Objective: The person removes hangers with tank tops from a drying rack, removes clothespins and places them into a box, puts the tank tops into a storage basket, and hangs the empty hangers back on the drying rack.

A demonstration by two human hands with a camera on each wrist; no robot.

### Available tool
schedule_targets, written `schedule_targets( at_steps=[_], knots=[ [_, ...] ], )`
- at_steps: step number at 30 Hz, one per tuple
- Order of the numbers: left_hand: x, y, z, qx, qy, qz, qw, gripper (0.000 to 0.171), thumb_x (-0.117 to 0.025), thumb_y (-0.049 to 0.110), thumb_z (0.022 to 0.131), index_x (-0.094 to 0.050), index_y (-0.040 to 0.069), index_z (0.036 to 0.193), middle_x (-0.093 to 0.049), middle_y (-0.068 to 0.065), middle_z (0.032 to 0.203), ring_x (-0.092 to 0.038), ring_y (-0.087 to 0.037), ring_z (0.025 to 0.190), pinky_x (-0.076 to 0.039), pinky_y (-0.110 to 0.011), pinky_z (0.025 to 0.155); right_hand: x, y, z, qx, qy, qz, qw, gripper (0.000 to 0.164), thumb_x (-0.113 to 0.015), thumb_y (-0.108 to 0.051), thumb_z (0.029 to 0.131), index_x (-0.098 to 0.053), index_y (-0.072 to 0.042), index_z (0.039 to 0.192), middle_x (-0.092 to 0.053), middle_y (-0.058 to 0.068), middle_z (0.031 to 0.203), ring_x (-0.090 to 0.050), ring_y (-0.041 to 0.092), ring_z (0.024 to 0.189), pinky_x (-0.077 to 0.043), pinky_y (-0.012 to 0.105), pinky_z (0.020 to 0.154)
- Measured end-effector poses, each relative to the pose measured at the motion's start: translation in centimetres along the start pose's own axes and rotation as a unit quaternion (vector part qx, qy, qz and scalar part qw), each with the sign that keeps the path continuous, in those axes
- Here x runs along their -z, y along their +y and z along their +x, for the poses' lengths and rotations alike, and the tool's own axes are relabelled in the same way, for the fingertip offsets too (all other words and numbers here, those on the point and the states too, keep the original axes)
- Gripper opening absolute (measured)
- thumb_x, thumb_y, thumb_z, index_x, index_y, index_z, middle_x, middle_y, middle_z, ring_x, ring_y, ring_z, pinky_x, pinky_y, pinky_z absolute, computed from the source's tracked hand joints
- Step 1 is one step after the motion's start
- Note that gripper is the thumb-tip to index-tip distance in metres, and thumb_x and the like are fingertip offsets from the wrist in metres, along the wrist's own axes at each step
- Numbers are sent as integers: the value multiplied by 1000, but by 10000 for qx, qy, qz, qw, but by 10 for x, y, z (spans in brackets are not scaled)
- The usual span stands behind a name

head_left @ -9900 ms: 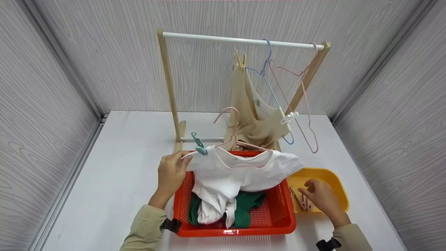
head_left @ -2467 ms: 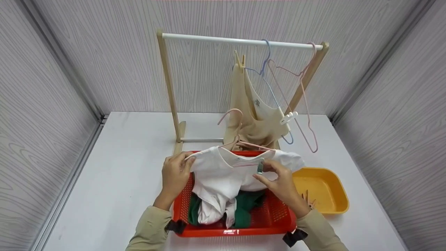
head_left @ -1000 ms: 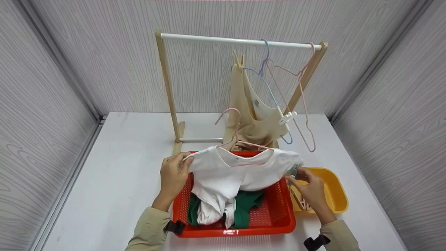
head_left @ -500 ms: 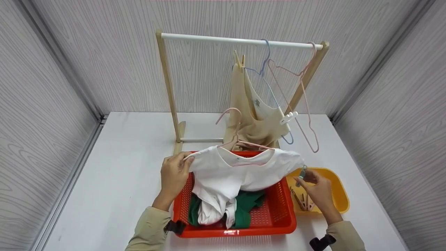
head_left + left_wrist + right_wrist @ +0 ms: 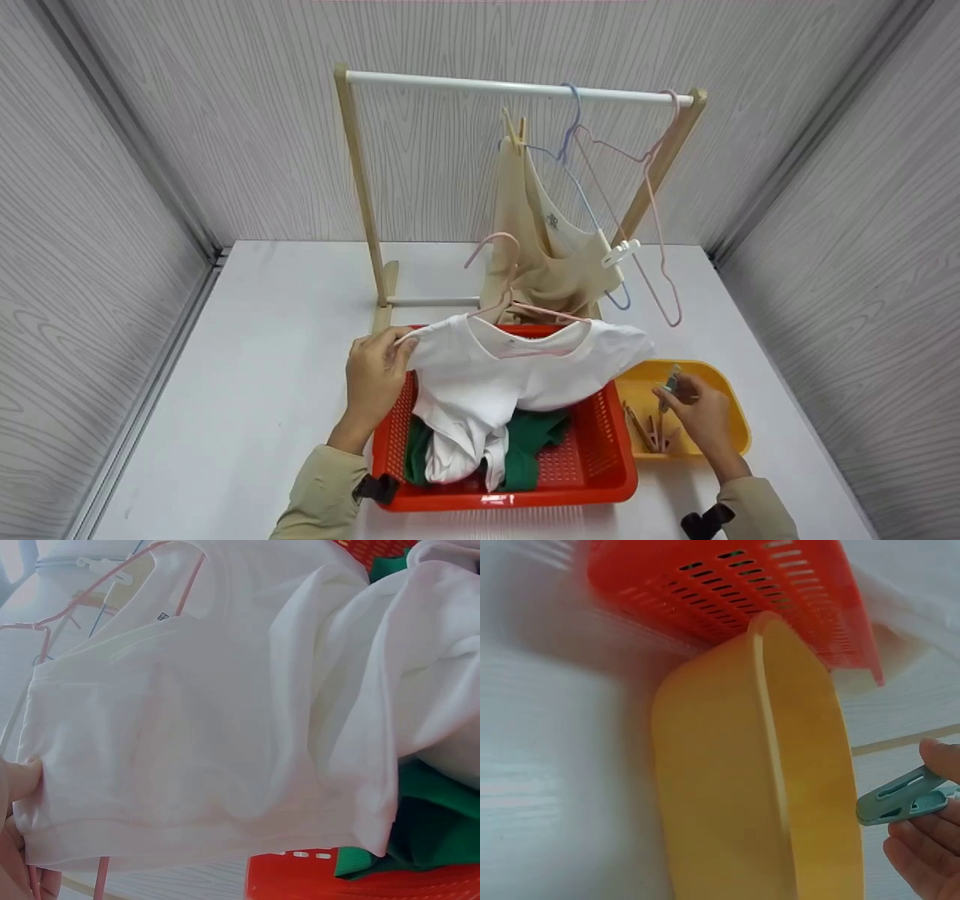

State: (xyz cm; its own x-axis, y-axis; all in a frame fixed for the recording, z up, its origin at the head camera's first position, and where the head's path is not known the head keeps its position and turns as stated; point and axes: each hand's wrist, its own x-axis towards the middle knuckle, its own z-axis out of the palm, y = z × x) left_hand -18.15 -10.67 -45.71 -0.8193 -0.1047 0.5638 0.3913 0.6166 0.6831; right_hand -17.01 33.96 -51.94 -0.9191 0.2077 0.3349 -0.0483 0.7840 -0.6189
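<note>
My left hand (image 5: 375, 379) pinches the sleeve of a white T-shirt (image 5: 469, 375) at its left end. A pink hanger (image 5: 512, 289) runs through the neck, its hook pointing up off the rail. In the left wrist view the thumb presses the sleeve edge of the shirt (image 5: 172, 742), with pink wire showing below. My right hand (image 5: 703, 412) holds a teal clothespin (image 5: 670, 388) over the yellow tray (image 5: 733, 397). In the right wrist view the teal clothespin (image 5: 901, 799) lies between thumb and fingers, near the tray rim. Several clothespins (image 5: 652, 435) lie in the tray.
A red basket (image 5: 517, 499) with green cloth (image 5: 529, 450) stands under the shirt. Behind it a rack (image 5: 465, 84) carries a blue hanger (image 5: 576, 124) with a beige garment (image 5: 517, 225) and a bare pink hanger (image 5: 660, 225). Clothespins grip the beige garment.
The teal clothespin, clipped on the shirt's left shoulder earlier, is off it and in my right hand. That hand has moved right from the shirt to over the tray. The left hand keeps its grip.
</note>
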Motion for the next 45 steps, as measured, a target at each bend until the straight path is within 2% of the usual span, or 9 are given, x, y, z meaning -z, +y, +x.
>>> schedule_targets(
  at_steps=[2,7,12,15,19,22,26,34,45],
  knots=[
    [0,0,0,4,7,1,10000,12,-67,12,89,-70,1,92,-75,-13,87,-67,-28,78,-45,-45,88,0,6,0,-141,-112,-116,9998,27,-81,-11,75,-69,5,94,-73,22,84,-69,13,71,-54,17,66],
    [0,0,-1,100,-31,-15,9999,12,-67,12,89,-70,0,93,-75,-14,88,-67,-29,80,-45,-47,89,2,21,-1,-508,-381,-546,9965,31,-78,-16,79,-69,7,98,-72,25,87,-69,32,78,-56,27,67],
    [1,1,-1,218,-79,-79,9997,12,-66,11,89,-70,0,93,-75,-14,89,-67,-30,82,-45,-47,90,5,33,0,-814,-599,-805,9916,35,-76,-17,82,-67,11,100,-69,28,87,-66,35,78,-54,35,67],
    [1,1,-1,232,-82,-104,9996,11,-66,11,89,-70,1,93,-75,-13,89,-66,-30,81,-44,-47,90,7,39,0,-923,-790,-992,9876,35,-76,-19,82,-67,12,95,-68,27,82,-64,31,71,-52,35,63],
    [1,0,-1,157,-71,-84,9998,12,-66,11,89,-69,1,93,-75,-13,88,-67,-29,82,-45,-46,90,10,47,0,-930,-1051,-1331,9811,33,-76,-21,82,-65,10,80,-65,22,69,-55,20,57,-41,26,53],
    [1,0,-1,98,-51,-44,9999,12,-66,12,89,-69,1,93,-75,-13,88,-68,-28,83,-45,-46,90,12,51,-2,-1012,-1228,-1491,9759,35,-74,-22,83,-62,8,70,-60,17,59,-48,16,51,-36,26,50],
    [1,0,-1,77,-31,-45,10000,12,-66,12,89,-69,1,92,-75,-12,87,-68,-28,82,-45,-47,90,13,54,-3,-1270,-1461,-1552,9687,36,-72,-23,85,-60,6,67,-55,10,55,-44,16,51,-33,26,49],
    [1,-1,-1,88,-32,-24,10000,11,-66,12,89,-69,1,91,-74,-12,86,-68,-28,82,-45,-47,90,12,60,-7,-1450,-1654,-1793,9589,40,-74,-24,84,-53,-1,57,-45,0,48,-43,13,46,-33,25,45],
    [1,0,0,133,-37,-42,9999,11,-67,12,89,-69,2,91,-74,-11,84,-67,-27,80,-45,-46,89,11,58,-5,-1793,-1984,-1745,9476,40,-70,-29,86,-56,-1,61,-41,-3,50,-38,11,50,-28,24,49]
  ],
)
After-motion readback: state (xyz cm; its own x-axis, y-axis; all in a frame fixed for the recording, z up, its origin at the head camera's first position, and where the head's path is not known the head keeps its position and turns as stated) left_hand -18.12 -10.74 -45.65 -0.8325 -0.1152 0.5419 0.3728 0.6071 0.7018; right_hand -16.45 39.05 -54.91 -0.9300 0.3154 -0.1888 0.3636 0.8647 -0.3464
